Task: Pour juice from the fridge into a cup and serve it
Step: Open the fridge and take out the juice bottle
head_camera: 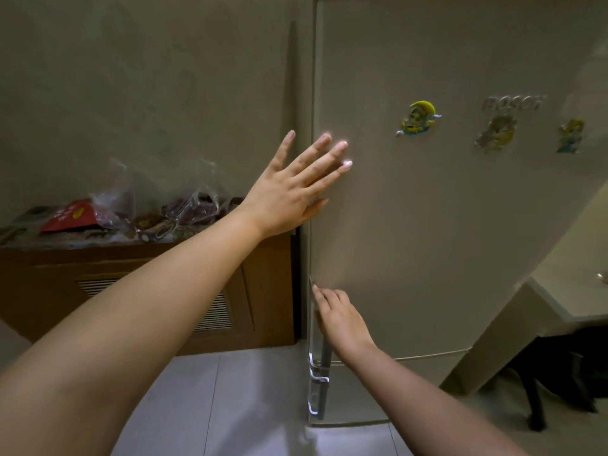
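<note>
A beige fridge fills the right half of the view, its upper door closed, with three cartoon magnets and a brand badge on it. My left hand is spread flat against the door near its left edge, holding nothing. Lower down, my right hand has its fingers curled at the door's left edge, on the vertical handle. No juice or cup is in sight.
A wooden cabinet with a vent grille stands left of the fridge; its top carries plastic bags and a red packet. A pale table juts in at the right, dark chair legs under it. Grey floor tiles lie below.
</note>
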